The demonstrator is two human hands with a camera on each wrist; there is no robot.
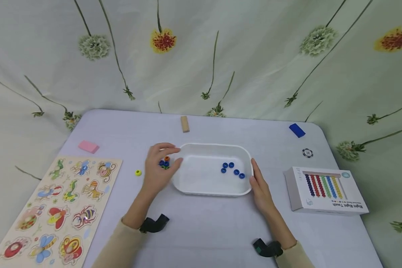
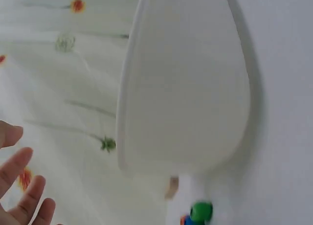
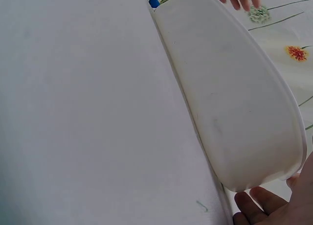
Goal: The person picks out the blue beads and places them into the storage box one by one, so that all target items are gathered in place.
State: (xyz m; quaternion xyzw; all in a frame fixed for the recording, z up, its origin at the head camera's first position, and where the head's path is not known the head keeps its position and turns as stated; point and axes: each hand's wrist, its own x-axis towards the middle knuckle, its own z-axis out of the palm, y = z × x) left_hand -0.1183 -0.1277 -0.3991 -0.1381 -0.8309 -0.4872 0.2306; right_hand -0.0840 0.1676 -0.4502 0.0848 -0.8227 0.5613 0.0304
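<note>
Right grip (image 1: 262, 193) was clasped to one end of white tray (image 1: 201, 175) | left grip (image 1: 155, 171) was held near the other, fingers parted | long axis was stretched between both, right nearer

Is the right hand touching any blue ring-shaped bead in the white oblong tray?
Apart. The head view shows a strip of the white oblong tray between the right hand and the nearest blue ring-shaped bead.

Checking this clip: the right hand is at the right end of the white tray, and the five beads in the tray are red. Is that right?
Not quite: the five beads are blue, as the head view shows. The right hand is at the white tray's right end.
</note>
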